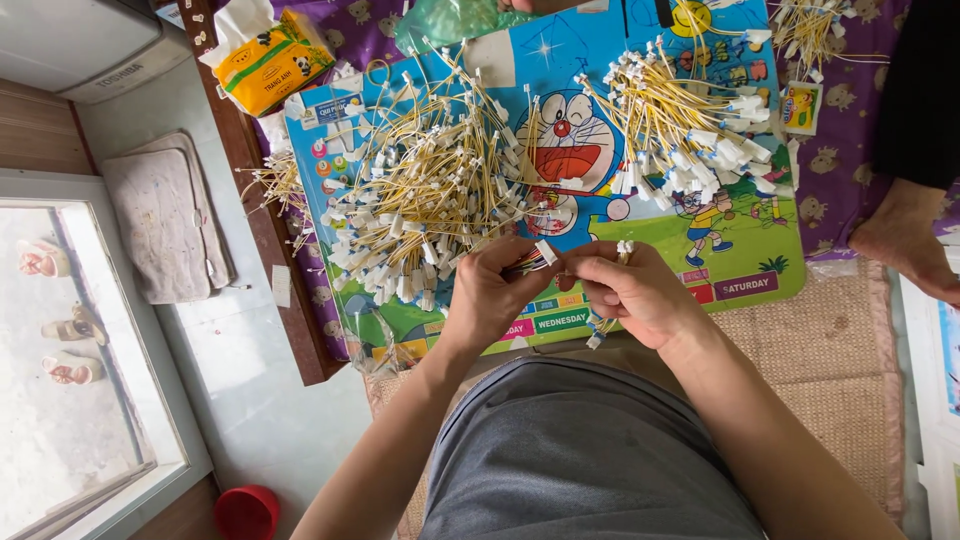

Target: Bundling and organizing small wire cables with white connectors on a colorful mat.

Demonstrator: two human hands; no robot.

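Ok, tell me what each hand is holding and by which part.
Left hand pinches a small wire harness by its wires just behind the white connector. Right hand grips the wires' other end; the exact hold is hidden.

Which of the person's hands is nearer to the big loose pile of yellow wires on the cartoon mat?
Left. The left hand is just below the loose pile of yellow wires; the right hand is farther off to its right, below the bundled heap.

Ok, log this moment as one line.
left hand: holds wire connector | right hand: pinches same wires | loose wire pile: on cartoon mat
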